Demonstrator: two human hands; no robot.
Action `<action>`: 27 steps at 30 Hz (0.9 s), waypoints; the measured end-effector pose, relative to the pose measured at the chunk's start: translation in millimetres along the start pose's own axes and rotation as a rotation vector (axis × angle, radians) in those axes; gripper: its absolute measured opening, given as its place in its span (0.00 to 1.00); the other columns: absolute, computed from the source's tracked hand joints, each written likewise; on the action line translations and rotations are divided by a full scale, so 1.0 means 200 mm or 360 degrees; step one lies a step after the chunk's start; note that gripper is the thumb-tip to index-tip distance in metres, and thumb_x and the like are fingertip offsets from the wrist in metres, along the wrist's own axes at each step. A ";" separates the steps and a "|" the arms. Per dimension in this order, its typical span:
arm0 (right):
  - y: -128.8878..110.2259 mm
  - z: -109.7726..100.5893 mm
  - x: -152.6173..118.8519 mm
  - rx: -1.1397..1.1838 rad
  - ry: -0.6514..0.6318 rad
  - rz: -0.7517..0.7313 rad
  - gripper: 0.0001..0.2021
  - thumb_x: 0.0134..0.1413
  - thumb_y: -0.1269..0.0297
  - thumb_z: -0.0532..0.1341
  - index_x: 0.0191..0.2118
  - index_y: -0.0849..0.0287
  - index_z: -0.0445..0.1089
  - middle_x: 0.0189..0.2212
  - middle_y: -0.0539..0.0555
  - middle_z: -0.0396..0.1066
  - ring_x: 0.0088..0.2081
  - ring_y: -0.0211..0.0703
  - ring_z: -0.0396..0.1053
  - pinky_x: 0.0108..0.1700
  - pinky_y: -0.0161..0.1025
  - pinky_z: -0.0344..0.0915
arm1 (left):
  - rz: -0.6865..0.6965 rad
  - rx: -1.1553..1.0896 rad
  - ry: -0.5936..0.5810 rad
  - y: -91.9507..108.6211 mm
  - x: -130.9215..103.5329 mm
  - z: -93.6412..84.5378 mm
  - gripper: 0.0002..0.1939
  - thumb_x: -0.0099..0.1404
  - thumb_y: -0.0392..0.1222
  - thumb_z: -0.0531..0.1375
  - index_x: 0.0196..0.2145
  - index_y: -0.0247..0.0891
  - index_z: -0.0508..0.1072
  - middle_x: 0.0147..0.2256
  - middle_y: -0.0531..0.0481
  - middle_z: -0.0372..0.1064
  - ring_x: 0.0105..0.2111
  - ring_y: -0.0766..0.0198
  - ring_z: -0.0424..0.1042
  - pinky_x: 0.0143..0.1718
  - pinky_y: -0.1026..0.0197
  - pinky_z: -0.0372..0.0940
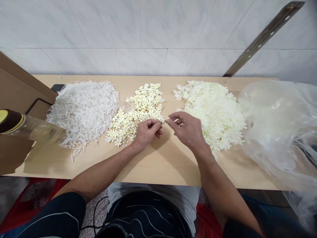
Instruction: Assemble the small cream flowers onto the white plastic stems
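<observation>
My left hand (147, 132) is closed in a pinch, thumb against forefinger, just in front of the middle pile of small artificial flowers (143, 105) with yellow centres. Close beside it, my right hand (185, 127) pinches too, its fingertips almost meeting those of the left. Whatever lies between the fingertips is too small to make out. Behind and right of my right hand spreads a larger heap of pale cream flower pieces (215, 112). On the left lies a heap of thin white plastic stems (85, 109).
A clear plastic bag (277, 122) drapes over the right end of the wooden table (170, 168). At the left, a clear bottle with a dark cap (37, 127) leans in near a brown cardboard box (22, 79). A slotted metal strip (262, 38) stands by the tiled wall.
</observation>
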State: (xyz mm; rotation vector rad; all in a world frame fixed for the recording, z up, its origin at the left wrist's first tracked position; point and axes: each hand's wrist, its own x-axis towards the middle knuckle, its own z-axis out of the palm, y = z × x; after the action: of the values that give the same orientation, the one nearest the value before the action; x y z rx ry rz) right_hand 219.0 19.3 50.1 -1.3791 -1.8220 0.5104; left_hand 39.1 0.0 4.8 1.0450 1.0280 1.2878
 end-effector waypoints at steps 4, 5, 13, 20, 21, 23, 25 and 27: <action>0.00 0.08 -0.02 0.0015 -0.0051 -0.0059 0.09 0.61 0.56 0.66 0.39 0.55 0.80 0.36 0.55 0.81 0.31 0.44 0.76 0.33 0.40 0.73 | -0.0028 0.0009 -0.0006 0.00 0.01 0.00 0.14 0.64 0.49 0.67 0.33 0.33 0.78 0.24 0.48 0.74 0.20 0.67 0.71 0.25 0.64 0.69; 0.00 0.07 -0.02 0.0014 -0.0062 -0.0059 0.09 0.62 0.56 0.66 0.38 0.55 0.80 0.35 0.55 0.81 0.31 0.44 0.76 0.33 0.40 0.73 | -0.0042 0.0004 -0.0009 -0.01 0.01 0.00 0.15 0.64 0.49 0.68 0.32 0.33 0.78 0.24 0.48 0.74 0.21 0.67 0.72 0.26 0.64 0.70; 0.03 0.05 -0.01 0.0115 -0.0182 0.0110 0.11 0.61 0.54 0.65 0.37 0.56 0.79 0.28 0.53 0.79 0.27 0.44 0.75 0.31 0.39 0.71 | -0.0100 -0.0145 -0.0086 -0.01 0.01 -0.01 0.16 0.62 0.52 0.69 0.35 0.33 0.80 0.29 0.45 0.77 0.24 0.66 0.74 0.27 0.63 0.70; 0.03 0.08 -0.01 0.0087 -0.0163 0.0209 0.12 0.61 0.54 0.64 0.37 0.57 0.79 0.26 0.52 0.78 0.25 0.43 0.75 0.30 0.38 0.70 | -0.0110 -0.0139 -0.0048 0.00 0.02 -0.01 0.17 0.61 0.52 0.70 0.35 0.32 0.80 0.29 0.45 0.77 0.23 0.67 0.73 0.26 0.64 0.69; 0.03 0.08 -0.01 0.0077 -0.0155 0.0216 0.12 0.61 0.54 0.64 0.37 0.57 0.79 0.27 0.53 0.78 0.25 0.43 0.75 0.30 0.38 0.70 | -0.0112 -0.0128 -0.0042 -0.01 0.02 -0.01 0.17 0.61 0.52 0.70 0.35 0.32 0.80 0.29 0.45 0.77 0.23 0.67 0.73 0.26 0.64 0.69; 0.02 0.08 -0.01 0.0113 -0.0176 0.0235 0.12 0.61 0.54 0.64 0.37 0.57 0.79 0.27 0.53 0.78 0.25 0.44 0.76 0.29 0.38 0.70 | -0.0122 -0.0113 -0.0036 -0.01 0.02 -0.01 0.17 0.61 0.53 0.69 0.35 0.33 0.80 0.30 0.45 0.77 0.23 0.67 0.73 0.26 0.64 0.69; 0.01 0.09 -0.01 0.0203 -0.0235 0.0267 0.12 0.61 0.54 0.64 0.37 0.57 0.78 0.26 0.52 0.78 0.25 0.44 0.77 0.30 0.38 0.72 | -0.0135 -0.0113 -0.0037 -0.02 0.02 -0.01 0.17 0.61 0.53 0.69 0.34 0.33 0.80 0.30 0.45 0.77 0.24 0.67 0.73 0.26 0.64 0.69; 0.00 0.09 -0.01 0.0305 -0.0287 0.0325 0.12 0.61 0.54 0.64 0.38 0.58 0.78 0.25 0.52 0.77 0.25 0.44 0.77 0.30 0.38 0.74 | -0.0141 -0.0124 -0.0037 -0.02 0.02 -0.01 0.17 0.61 0.52 0.69 0.34 0.33 0.79 0.30 0.45 0.77 0.24 0.66 0.74 0.26 0.64 0.69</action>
State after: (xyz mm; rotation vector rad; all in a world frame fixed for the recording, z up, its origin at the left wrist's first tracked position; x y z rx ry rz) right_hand 206.6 20.1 38.2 -1.4306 -1.7282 0.9176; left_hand 38.9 4.0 -0.1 0.9429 0.9882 1.2317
